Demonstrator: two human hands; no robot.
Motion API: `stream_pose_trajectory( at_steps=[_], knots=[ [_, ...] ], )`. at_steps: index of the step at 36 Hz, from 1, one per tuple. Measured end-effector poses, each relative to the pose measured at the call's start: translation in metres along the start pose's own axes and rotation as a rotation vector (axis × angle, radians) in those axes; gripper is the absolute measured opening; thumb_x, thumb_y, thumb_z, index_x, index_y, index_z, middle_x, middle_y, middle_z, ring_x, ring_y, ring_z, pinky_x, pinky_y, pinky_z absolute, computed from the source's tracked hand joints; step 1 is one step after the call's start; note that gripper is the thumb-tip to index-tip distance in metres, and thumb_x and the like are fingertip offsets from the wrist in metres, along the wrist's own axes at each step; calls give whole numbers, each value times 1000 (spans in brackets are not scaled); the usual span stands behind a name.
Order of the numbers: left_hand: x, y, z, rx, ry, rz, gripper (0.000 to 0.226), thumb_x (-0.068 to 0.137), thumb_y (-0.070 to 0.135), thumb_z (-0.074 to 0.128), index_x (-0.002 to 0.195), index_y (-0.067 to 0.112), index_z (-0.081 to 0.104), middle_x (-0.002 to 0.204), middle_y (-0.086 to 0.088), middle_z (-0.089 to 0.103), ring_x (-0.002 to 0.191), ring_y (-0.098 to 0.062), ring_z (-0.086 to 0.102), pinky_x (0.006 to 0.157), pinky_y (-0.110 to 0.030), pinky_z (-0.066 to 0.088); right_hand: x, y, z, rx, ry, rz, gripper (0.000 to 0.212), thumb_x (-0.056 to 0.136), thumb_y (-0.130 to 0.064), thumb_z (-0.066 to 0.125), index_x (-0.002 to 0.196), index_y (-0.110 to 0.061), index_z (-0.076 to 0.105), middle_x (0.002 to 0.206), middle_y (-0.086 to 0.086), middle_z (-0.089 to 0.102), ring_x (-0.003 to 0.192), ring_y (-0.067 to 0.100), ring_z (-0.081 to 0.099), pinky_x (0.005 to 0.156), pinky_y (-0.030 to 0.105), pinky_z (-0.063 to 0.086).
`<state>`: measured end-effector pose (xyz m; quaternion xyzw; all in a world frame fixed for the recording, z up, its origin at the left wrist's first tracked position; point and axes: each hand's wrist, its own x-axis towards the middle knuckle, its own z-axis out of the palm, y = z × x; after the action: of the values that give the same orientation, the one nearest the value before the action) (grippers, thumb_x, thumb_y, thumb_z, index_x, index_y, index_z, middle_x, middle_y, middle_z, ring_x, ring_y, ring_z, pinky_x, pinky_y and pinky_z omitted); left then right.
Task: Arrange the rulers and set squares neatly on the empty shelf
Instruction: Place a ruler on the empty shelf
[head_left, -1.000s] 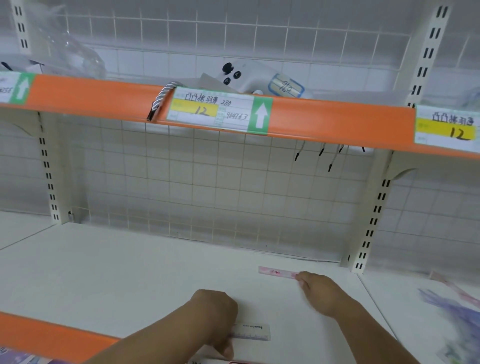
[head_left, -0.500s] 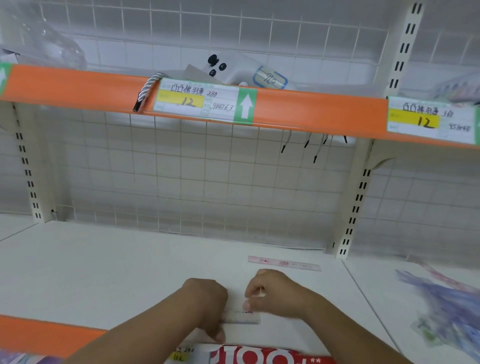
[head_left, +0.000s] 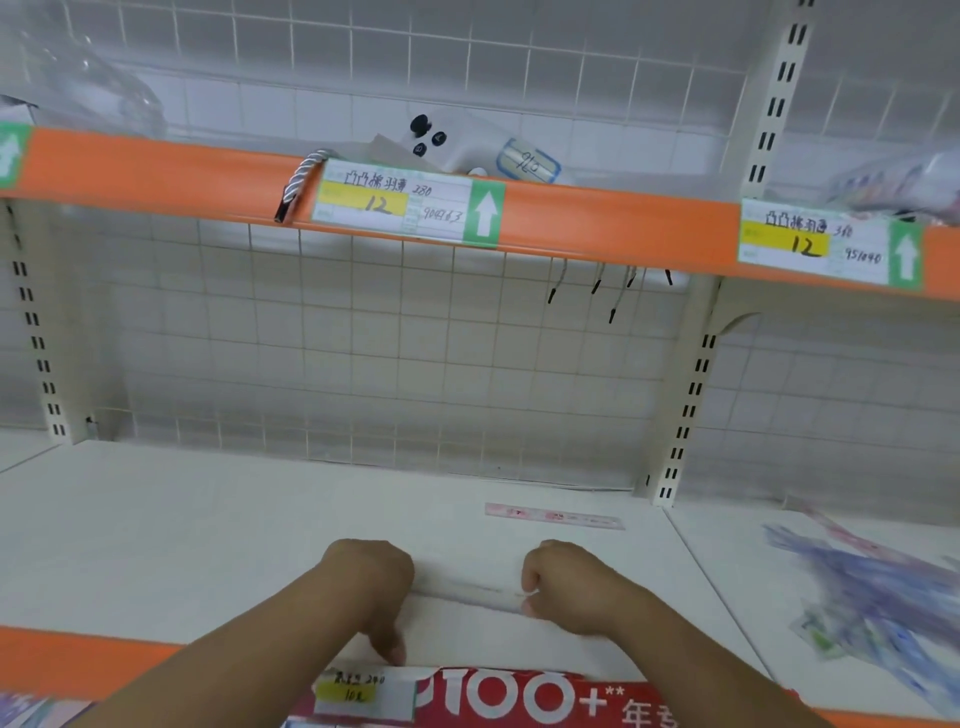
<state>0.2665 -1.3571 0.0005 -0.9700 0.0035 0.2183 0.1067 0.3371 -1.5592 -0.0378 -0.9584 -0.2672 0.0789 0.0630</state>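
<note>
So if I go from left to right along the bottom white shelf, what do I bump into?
left hand → clear ruler → right hand → slotted post → blurry purple pile on the next shelf over

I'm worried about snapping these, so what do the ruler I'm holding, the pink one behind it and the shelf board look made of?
Held ruler: likely clear plastic; the white beneath shows through it, though it is blurred. Pink ruler: seemingly thin tinted plastic with printed marks, lying flat. Shelf board: probably painted metal, matte white and smooth.
</note>
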Motion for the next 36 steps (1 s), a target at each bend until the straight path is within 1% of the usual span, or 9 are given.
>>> stream_pose_trajectory(
  at_steps=[6, 10, 11, 13, 16, 20, 24, 28, 36],
  knots=[
    [-1, 2, 2, -13, 30, 24, 61, 83, 51, 66, 124, 8, 53, 98, -1, 53, 87, -17, 50, 84, -28, 44, 1, 10, 7, -26, 175, 44, 24, 94, -23, 52, 113, -15, 63, 105, 1, 56, 91, 16, 50, 82, 27, 42],
    [-2, 7, 2, -5, 24, 55, 58, 85, 54, 62, 118, 6, 58, 92, -1, 53, 84, -18, 50, 81, -28, 44, 3, 4, 21, -175, 167, -16, 20, 94, -14, 42, 83, -14, 59, 74, 0, 47, 79, 21, 48, 58, 25, 35],
    [-1, 8, 3, 0, 16, 59, 58, 85, 55, 61, 116, 6, 60, 90, -1, 53, 84, -18, 51, 80, -28, 44, 4, 2, 25, -197, 148, -20, 21, 95, -15, 41, 82, -15, 57, 73, 0, 47, 78, 21, 48, 57, 25, 34],
    [-1, 9, 4, 14, 0, 64, 54, 86, 54, 59, 111, 6, 62, 84, 0, 53, 83, -19, 51, 77, -29, 43, 8, 1, 29, -197, 127, -27, 20, 97, -18, 40, 85, -16, 56, 88, 5, 60, 78, 20, 48, 65, 27, 39],
    [-2, 11, 4, 38, 6, 75, 49, 89, 50, 59, 109, 6, 63, 85, 0, 53, 83, -19, 51, 78, -29, 44, 15, -4, 29, -128, 121, -42, 28, 100, -25, 37, 95, -11, 60, 105, 8, 64, 84, 21, 51, 75, 30, 41],
    [-3, 11, 5, 65, 24, 81, 48, 90, 47, 59, 115, 6, 62, 89, -2, 53, 83, -21, 51, 82, -31, 46, 31, -12, 29, -64, 128, -57, 32, 99, -26, 35, 106, -10, 62, 103, 6, 63, 93, 23, 58, 78, 31, 43],
    [-4, 11, 6, 84, 18, 83, 43, 91, 45, 58, 110, 7, 60, 75, -3, 48, 83, -22, 50, 80, -31, 45, 47, -23, 30, -50, 137, -72, 31, 99, -26, 36, 113, -10, 59, 111, 7, 62, 95, 23, 56, 81, 32, 44],
    [-4, 12, 6, 81, 27, 81, 46, 91, 44, 57, 117, 5, 58, 93, -6, 51, 85, -22, 49, 85, -32, 46, 59, -36, 30, -35, 129, -88, 34, 99, -27, 35, 119, -11, 57, 121, 7, 58, 108, 25, 55, 92, 34, 44],
    [-3, 11, 7, 78, 51, 91, 44, 92, 41, 57, 115, 4, 59, 100, -12, 57, 107, -29, 60, 79, -33, 42, 83, -51, 28, -21, 93, -108, 33, 98, -25, 34, 116, -11, 58, 119, 7, 59, 107, 26, 54, 90, 35, 46]
  ],
)
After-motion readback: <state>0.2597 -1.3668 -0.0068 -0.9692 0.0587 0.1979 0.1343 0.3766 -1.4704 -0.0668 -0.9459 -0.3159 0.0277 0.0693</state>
